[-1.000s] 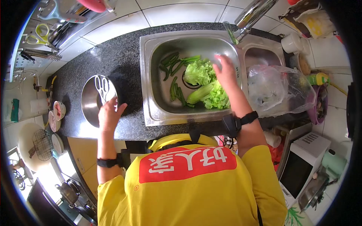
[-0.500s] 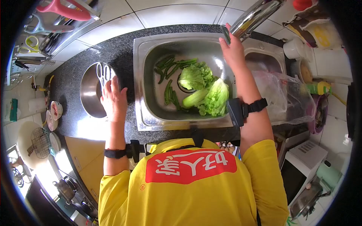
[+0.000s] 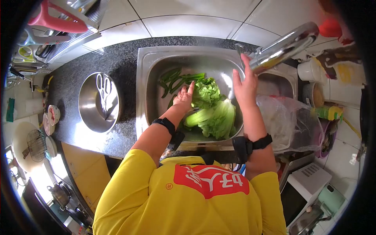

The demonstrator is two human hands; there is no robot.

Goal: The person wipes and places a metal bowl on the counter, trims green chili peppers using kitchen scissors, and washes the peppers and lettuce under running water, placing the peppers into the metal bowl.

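Note:
My left hand (image 3: pixel 183 98) reaches into the steel sink (image 3: pixel 141 84), fingers spread, between the green beans (image 3: pixel 170 76) and the lettuce (image 3: pixel 207 93). Whether it touches them is hard to tell. The lettuce lies in leafy pieces, with a larger one (image 3: pixel 220 121) nearer me. At the sink's far right corner my right hand (image 3: pixel 246 84) is raised with its fingers apart. Its fingertips are by the lever of the chrome faucet (image 3: pixel 284 49); contact is unclear. A steel bowl (image 3: pixel 87 100) stands on the counter to the left, with white-handled scissors (image 3: pixel 104 88) inside.
A smaller basin (image 3: pixel 276 85) adjoins the sink on the right, and a clear plastic bag (image 3: pixel 278 121) lies in front of it. Small bowls (image 3: pixel 54 113) sit at the counter's left end. Pink-handled scissors (image 3: pixel 62 21) hang on the rack at upper left.
My left hand has left the scissors in the bowl and moved right into the sink. My right hand stays by the faucet. The whole view has shifted slightly.

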